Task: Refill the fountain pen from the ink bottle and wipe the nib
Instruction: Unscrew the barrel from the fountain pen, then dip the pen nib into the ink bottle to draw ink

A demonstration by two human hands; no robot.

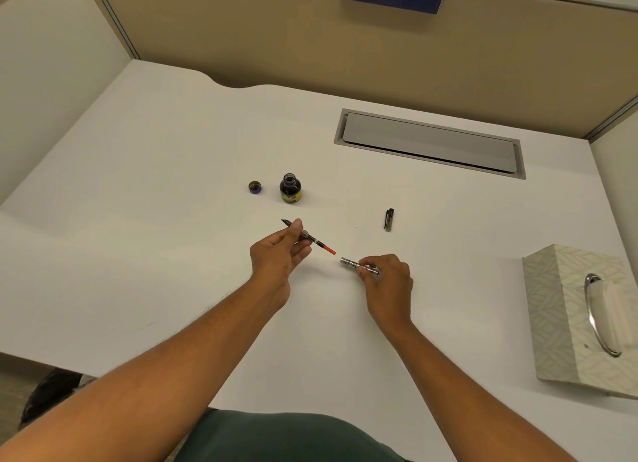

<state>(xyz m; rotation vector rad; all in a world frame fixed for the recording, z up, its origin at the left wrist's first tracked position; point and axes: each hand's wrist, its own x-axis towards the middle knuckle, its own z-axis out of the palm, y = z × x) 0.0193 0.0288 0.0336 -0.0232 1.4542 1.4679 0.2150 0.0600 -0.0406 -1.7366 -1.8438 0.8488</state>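
Observation:
My left hand [279, 254] grips the fountain pen's front section [312, 237], nib pointing up-left and its red converter end pointing down-right. My right hand [386, 278] holds the silver pen barrel [352, 264], its open end facing the converter with a small gap between the two parts. The open ink bottle [290, 188], dark with a yellow label, stands upright on the desk beyond my left hand. Its cap [254, 187] lies to the left of it. The dark pen cap [389, 219] lies on the desk to the right.
A patterned tissue box [583, 316] with a metal-rimmed slot sits at the right desk edge. A grey cable hatch [429, 143] is set into the white desk [155, 220] at the back. Partition walls enclose the desk.

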